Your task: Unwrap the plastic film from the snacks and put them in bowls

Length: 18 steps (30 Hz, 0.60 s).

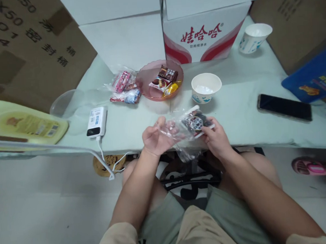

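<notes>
Pale green cloth covered the table [238,83], the broadest surface in the scene. White cartons [121,43] stood along its far side, the right one bearing red print. A yellow bottle [20,124] occupied the left end. Next in size, a pink translucent bowl [143,77] stood left of centre and held at least three wrapped pieces. A dark phone [285,108] lay on the right.

The person's hands met at the near edge of the table. The left hand [157,135] was curled, its thumb and fingers close together at the clear film [189,153]; how firmly they pinched it could not be told. The right hand [215,137] held a dark packet [195,123] between thumb and fingers, narrowly spaced. This packet, marked by a round pale label, was above the near edge, with the film beside it and hanging below.

A clear bag of wrapped pieces [124,85] lay just left of the bowl, and a paper cup [205,87] stood to its right. Smallest of all, a yellow packet [173,87] rested in the bowl.

The work was judged partway along: some pieces lay in the bowl, others were outside it, and the dark packet was not yet set down. Whether its film had been opened could not be seen.
</notes>
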{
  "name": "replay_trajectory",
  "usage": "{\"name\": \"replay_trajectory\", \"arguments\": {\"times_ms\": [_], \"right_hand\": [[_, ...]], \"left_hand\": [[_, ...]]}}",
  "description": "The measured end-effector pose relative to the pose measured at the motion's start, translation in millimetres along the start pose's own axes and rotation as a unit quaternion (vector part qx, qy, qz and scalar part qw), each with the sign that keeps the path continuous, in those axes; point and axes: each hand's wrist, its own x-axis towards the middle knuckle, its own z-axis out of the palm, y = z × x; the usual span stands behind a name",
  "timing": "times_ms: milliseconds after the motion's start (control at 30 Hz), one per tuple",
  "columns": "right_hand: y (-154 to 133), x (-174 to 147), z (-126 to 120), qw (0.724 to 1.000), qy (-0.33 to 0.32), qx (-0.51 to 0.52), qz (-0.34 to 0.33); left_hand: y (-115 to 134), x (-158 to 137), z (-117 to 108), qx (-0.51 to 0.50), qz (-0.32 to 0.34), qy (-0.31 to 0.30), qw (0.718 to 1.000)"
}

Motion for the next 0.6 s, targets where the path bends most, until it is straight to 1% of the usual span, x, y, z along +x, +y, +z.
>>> {"name": "replay_trajectory", "arguments": {"times_ms": [67, 100, 167, 200, 233, 267, 333, 367, 400, 467, 500, 533, 600], "right_hand": [[-3.5, -0.5, -5.7, 0.997, 0.063, 0.006, -0.052], [-5.9, -1.3, -8.3, 0.992, 0.093, 0.013, -0.080], [-11.5, -2.4, -12.1, 0.982, 0.137, 0.019, -0.130], [-14.6, -1.9, -12.9, 0.978, 0.147, 0.012, -0.145], [-18.2, 0.1, -12.9, 0.977, 0.146, -0.007, -0.152], [-22.5, 4.0, -11.7, 0.978, 0.135, -0.040, -0.153], [-34.6, 19.2, -4.4, 0.972, 0.096, -0.140, -0.160], [-42.8, 30.8, 2.5, 0.961, 0.076, -0.200, -0.176], [-52.4, 45.1, 12.0, 0.942, 0.058, -0.260, -0.203], [-73.6, 80.6, 39.5, 0.887, 0.038, -0.362, -0.284], [-83.9, 101.0, 57.2, 0.860, 0.021, -0.402, -0.313], [-93.0, 122.4, 76.8, 0.839, -0.006, -0.433, -0.328], [-105.6, 166.2, 118.5, 0.815, -0.049, -0.480, -0.322]], "left_hand": [[10.8, 4.9, -13.4, -0.067, 0.030, 0.049, 0.996], [15.0, 8.4, -20.5, -0.109, 0.035, 0.077, 0.990], [20.4, 15.8, -33.4, -0.178, 0.021, 0.156, 0.971], [21.8, 19.1, -38.4, -0.199, 0.006, 0.203, 0.959], [22.7, 21.8, -42.2, -0.213, -0.009, 0.243, 0.946], [23.3, 23.8, -44.6, -0.224, -0.023, 0.272, 0.936], [24.9, 25.4, -45.6, -0.240, -0.032, 0.289, 0.926], [25.9, 25.3, -44.6, -0.246, -0.030, 0.285, 0.926], [27.0, 24.9, -42.9, -0.249, -0.027, 0.277, 0.928], [29.1, 23.8, -38.5, -0.250, -0.022, 0.264, 0.931], [29.7, 23.5, -36.3, -0.251, -0.023, 0.261, 0.932], [30.0, 23.3, -34.3, -0.252, -0.025, 0.260, 0.932], [29.5, 23.6, -31.3, -0.249, -0.031, 0.262, 0.932]]}}
